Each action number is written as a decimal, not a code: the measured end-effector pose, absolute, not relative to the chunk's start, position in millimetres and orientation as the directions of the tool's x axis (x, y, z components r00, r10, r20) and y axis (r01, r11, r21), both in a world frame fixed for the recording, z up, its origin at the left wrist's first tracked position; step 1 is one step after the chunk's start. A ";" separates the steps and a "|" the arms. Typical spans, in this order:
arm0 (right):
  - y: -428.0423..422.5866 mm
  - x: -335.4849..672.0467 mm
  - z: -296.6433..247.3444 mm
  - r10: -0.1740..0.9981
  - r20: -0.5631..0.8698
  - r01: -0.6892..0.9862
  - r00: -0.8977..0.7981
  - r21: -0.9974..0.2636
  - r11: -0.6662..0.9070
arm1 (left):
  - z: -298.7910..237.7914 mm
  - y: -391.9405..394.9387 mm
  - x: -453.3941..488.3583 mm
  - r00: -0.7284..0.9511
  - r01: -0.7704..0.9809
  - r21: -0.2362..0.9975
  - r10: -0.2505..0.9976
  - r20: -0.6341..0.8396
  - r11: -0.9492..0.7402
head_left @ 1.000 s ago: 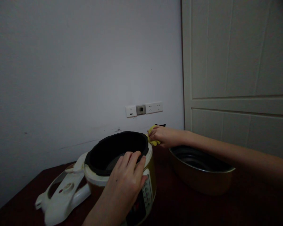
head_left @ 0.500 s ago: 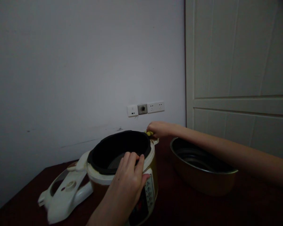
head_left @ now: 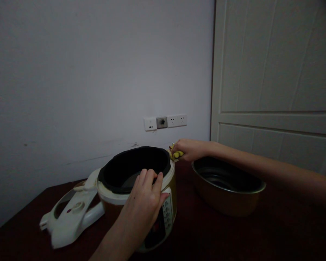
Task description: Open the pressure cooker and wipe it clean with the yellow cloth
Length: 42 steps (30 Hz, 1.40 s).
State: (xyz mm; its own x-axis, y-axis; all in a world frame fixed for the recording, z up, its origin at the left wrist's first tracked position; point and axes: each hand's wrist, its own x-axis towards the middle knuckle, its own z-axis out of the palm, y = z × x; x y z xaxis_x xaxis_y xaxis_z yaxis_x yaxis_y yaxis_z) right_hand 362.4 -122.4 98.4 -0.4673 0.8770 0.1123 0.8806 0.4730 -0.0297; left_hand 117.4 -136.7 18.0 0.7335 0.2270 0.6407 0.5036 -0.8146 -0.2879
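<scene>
An electric pressure cooker (head_left: 137, 198), gold-brown with a pale rim and a button panel, stands with its black inside facing up. Over its near rim curl the fingers of my left hand (head_left: 146, 195), the thumb on the outside. My right hand (head_left: 188, 149) is closed around what looks like a bunched yellow cloth (head_left: 177, 154) at the rim's far right side. The cloth is partly hidden by my fingers. Below my right forearm sits a separate inner pot (head_left: 228, 203), brownish outside and dark inside.
A white cooker lid or frame part (head_left: 73, 217) lies on the dark red table (head_left: 206, 241), left of the cooker. Behind is a pale wall with a row of sockets (head_left: 176, 121). A white panelled door (head_left: 274, 72) stands at the right.
My right hand has shifted a little to the right along the rim's far side, and more of the yellow cloth shows. My left hand keeps its hold. The view has tilted slightly.
</scene>
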 end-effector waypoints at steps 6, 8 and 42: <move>-98.5 368.6 122.5 0.902 0.372 0.930 -0.220 -0.201 0.309 | 16.3 -138.1 118.1 0.713 0.518 -0.283 0.225 0.664 -0.808; -90.0 366.4 121.9 0.855 0.439 0.947 -0.276 -0.027 0.319 | 17.1 -138.0 117.8 0.719 0.507 -0.287 0.216 0.660 -0.813; -123.8 372.6 97.8 0.807 0.522 0.816 -0.277 -0.315 0.484 | 19.8 -138.7 118.2 0.732 0.508 -0.269 0.245 0.635 -0.818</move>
State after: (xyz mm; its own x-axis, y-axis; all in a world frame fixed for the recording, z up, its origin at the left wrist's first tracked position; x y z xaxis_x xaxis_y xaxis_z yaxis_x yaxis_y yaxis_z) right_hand 372.6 -123.8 97.8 -0.2770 0.8067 0.5221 0.8160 0.4844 -0.3154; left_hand 118.2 -138.7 19.8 0.7322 0.2450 0.6355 0.5076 -0.8184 -0.2694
